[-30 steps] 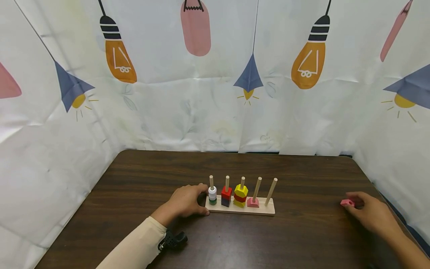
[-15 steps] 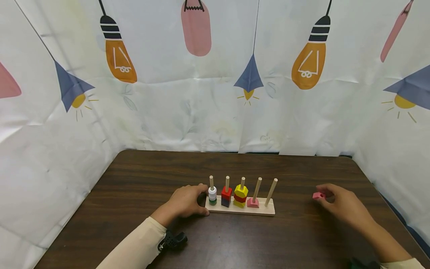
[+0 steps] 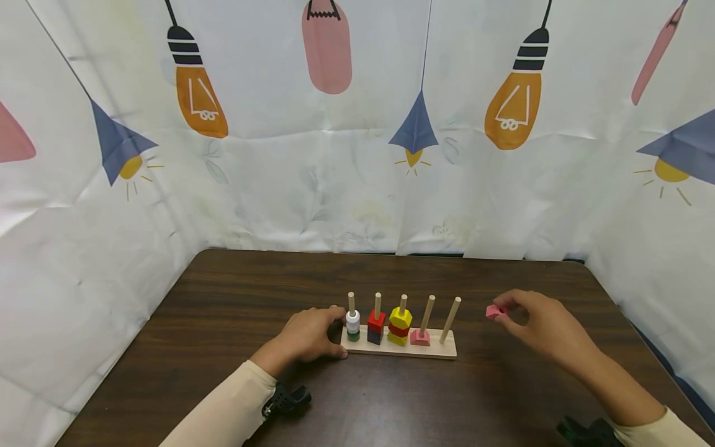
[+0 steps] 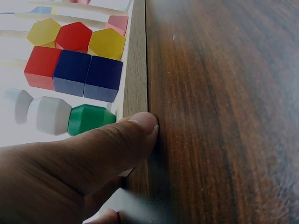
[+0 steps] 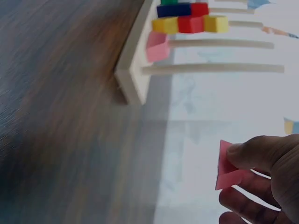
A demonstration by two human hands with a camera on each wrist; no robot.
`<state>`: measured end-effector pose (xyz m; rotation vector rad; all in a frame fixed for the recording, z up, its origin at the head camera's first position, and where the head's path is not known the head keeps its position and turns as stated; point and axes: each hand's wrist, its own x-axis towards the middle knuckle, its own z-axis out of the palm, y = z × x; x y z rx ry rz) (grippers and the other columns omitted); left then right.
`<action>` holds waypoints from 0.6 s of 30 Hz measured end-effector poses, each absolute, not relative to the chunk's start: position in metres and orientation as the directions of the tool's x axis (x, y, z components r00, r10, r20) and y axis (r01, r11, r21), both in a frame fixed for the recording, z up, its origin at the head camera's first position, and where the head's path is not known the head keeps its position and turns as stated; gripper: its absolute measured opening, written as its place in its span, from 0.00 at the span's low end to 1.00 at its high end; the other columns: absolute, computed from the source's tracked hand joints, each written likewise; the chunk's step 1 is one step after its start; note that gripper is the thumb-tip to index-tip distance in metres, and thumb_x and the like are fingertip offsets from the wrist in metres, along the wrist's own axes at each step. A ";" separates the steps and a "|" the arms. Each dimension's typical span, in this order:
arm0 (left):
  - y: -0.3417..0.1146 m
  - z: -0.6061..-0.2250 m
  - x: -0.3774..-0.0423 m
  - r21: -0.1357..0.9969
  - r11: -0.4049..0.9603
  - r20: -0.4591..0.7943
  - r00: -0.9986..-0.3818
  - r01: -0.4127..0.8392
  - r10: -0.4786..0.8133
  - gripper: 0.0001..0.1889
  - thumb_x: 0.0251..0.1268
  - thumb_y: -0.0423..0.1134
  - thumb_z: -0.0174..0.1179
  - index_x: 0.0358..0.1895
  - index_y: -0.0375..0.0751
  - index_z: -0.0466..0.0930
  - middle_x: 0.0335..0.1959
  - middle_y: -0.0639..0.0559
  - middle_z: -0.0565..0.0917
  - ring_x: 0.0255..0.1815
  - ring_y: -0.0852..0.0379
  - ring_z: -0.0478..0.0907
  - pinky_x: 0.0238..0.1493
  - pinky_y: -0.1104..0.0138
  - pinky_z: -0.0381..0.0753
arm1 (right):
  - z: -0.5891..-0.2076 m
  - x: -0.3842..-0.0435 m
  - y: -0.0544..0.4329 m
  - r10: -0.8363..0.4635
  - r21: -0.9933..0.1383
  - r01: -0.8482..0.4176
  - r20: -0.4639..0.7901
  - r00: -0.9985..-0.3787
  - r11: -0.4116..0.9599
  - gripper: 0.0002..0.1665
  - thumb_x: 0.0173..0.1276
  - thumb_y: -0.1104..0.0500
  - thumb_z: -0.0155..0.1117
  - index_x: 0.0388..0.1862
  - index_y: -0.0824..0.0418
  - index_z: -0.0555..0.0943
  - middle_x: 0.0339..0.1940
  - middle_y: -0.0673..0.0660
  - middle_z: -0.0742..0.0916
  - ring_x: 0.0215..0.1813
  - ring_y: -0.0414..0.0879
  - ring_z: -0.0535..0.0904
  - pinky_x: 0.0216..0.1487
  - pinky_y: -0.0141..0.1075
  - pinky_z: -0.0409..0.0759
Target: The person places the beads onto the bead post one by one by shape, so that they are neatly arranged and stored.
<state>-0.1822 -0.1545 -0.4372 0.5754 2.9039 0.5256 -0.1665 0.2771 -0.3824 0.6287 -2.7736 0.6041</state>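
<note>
A wooden peg board (image 3: 399,351) with several upright pegs stands mid-table. My left hand (image 3: 307,335) grips its left end; in the left wrist view the thumb (image 4: 133,133) presses on the base's front edge. White and green beads (image 3: 353,324) fill the first peg, red and dark blue cubes (image 3: 376,326) the second, yellow and red hexagonal blocks (image 3: 400,326) the third. One pink block (image 3: 420,338) sits low on the fourth peg, and the rightmost peg (image 3: 450,320) is bare. To the right of the board, my right hand (image 3: 544,323) pinches another pink block (image 5: 227,168) above the table.
The dark wood-grain table (image 3: 268,273) runs back to a white printed curtain (image 3: 346,186), which also hangs on both sides. Black wrist straps (image 3: 287,400) show at both of my sleeves.
My right hand has moved left from the table's right side toward the peg board, and up slightly, carrying the pink block. The left hand and board have stayed put.
</note>
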 end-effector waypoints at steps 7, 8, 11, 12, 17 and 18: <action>-0.154 -0.437 -0.183 0.360 0.868 -0.069 -0.919 0.341 0.389 0.26 0.45 0.55 0.82 0.46 0.60 0.79 0.44 0.55 0.85 0.40 0.49 0.80 0.40 0.50 0.77 | -0.368 -0.166 0.264 -0.387 -0.333 -0.510 0.371 -0.844 0.793 0.13 0.62 0.61 0.78 0.44 0.51 0.86 0.39 0.40 0.87 0.42 0.43 0.85 0.42 0.46 0.80; -0.154 -0.437 -0.182 0.362 0.868 -0.071 -0.919 0.339 0.389 0.26 0.44 0.55 0.82 0.46 0.60 0.79 0.44 0.55 0.85 0.40 0.50 0.80 0.40 0.50 0.77 | -0.365 -0.166 0.263 -0.391 -0.330 -0.520 0.386 -0.836 0.788 0.13 0.62 0.61 0.78 0.43 0.51 0.86 0.39 0.41 0.87 0.41 0.41 0.85 0.42 0.46 0.81; -0.153 -0.436 -0.182 0.364 0.869 -0.075 -0.920 0.335 0.386 0.26 0.44 0.55 0.82 0.47 0.60 0.79 0.44 0.55 0.85 0.41 0.50 0.80 0.41 0.50 0.77 | -0.357 -0.167 0.258 -0.399 -0.330 -0.556 0.435 -0.807 0.763 0.14 0.60 0.64 0.79 0.43 0.52 0.87 0.40 0.40 0.87 0.39 0.36 0.84 0.42 0.42 0.81; -0.153 -0.435 -0.182 0.365 0.869 -0.078 -0.920 0.333 0.385 0.26 0.44 0.55 0.82 0.47 0.60 0.79 0.44 0.55 0.85 0.41 0.50 0.80 0.41 0.50 0.77 | -0.355 -0.167 0.257 -0.405 -0.335 -0.571 0.450 -0.796 0.750 0.15 0.59 0.65 0.79 0.43 0.52 0.87 0.40 0.40 0.87 0.38 0.35 0.83 0.42 0.39 0.81; -0.153 -0.435 -0.183 0.360 0.874 -0.086 -0.921 0.326 0.379 0.26 0.44 0.55 0.82 0.47 0.60 0.79 0.44 0.56 0.85 0.40 0.51 0.80 0.40 0.51 0.77 | -0.344 -0.168 0.250 -0.444 -0.338 -0.647 0.512 -0.736 0.683 0.17 0.58 0.67 0.79 0.44 0.52 0.87 0.41 0.39 0.88 0.38 0.33 0.83 0.44 0.26 0.78; -0.153 -0.435 -0.183 0.357 0.875 -0.086 -0.921 0.327 0.379 0.26 0.44 0.55 0.82 0.47 0.60 0.79 0.44 0.56 0.85 0.40 0.51 0.80 0.40 0.51 0.77 | -0.343 -0.169 0.249 -0.448 -0.344 -0.655 0.515 -0.730 0.673 0.17 0.59 0.67 0.79 0.44 0.52 0.87 0.41 0.38 0.87 0.39 0.33 0.83 0.44 0.25 0.77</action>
